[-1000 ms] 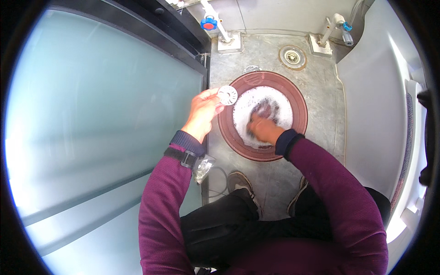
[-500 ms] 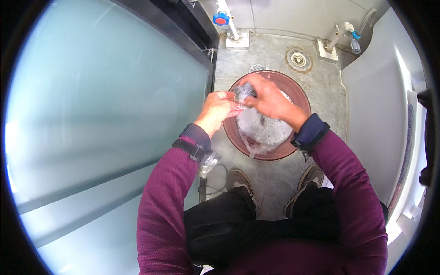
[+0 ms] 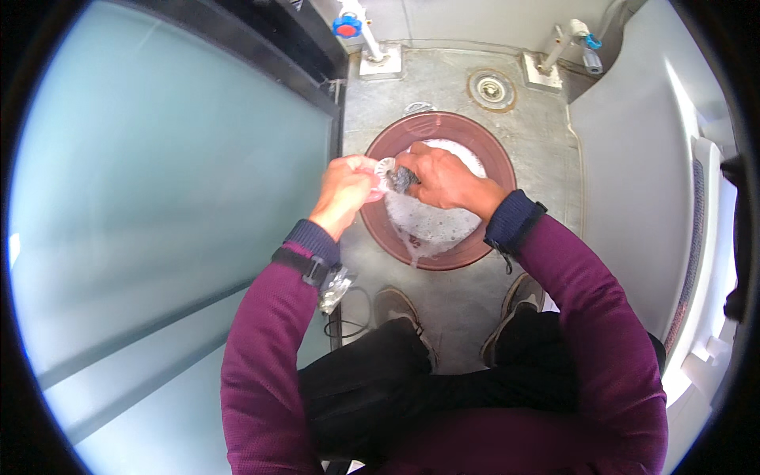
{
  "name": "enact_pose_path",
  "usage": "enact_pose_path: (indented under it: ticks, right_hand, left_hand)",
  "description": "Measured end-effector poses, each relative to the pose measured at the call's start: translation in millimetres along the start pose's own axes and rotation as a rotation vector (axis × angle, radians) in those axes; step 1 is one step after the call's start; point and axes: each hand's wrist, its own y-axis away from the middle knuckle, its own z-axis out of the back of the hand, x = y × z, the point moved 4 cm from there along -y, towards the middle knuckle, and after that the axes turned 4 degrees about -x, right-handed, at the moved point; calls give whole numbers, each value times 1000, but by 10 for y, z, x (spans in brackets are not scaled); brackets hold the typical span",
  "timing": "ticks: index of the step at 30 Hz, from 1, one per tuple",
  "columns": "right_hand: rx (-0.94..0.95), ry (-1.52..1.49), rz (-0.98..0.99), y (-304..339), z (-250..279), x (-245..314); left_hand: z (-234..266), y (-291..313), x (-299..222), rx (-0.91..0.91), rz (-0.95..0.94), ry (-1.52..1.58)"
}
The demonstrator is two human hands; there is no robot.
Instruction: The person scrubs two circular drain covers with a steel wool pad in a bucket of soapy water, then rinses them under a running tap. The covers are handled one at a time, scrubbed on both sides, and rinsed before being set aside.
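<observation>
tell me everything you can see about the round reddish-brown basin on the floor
The round reddish-brown basin looks like plastic, with a circular rim and smooth inner walls. It stands upright, open side up, on the grey floor. White bubbly suds lie inside, with a streak running up the near wall. The bare left hand reaches over its left side, and the bare right hand covers part of the interior; whether either touches the basin is unclear.

Two hands (image 3: 342, 190) (image 3: 450, 178), one disc (image 3: 385, 169), one scrubber (image 3: 405, 181)
</observation>
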Motion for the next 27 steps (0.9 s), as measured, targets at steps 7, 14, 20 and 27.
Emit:
enact_pose_path:
  ticks: [7, 14, 20, 27]
  right_hand:
    - [224, 351, -239, 579, -607, -747]
    - [245, -176, -282, 229, -837, -289]
    - [-206, -334, -185, 82, -340, 91]
    - [-389, -224, -193, 24, 44, -325]
  left_hand:
    - [3, -47, 282, 85, 19, -127]
    - [-39, -104, 529, 0, -27, -355]
    - [-121, -15, 376, 84, 60, 50]
    - [-152, 20, 220, 135, -11, 178]
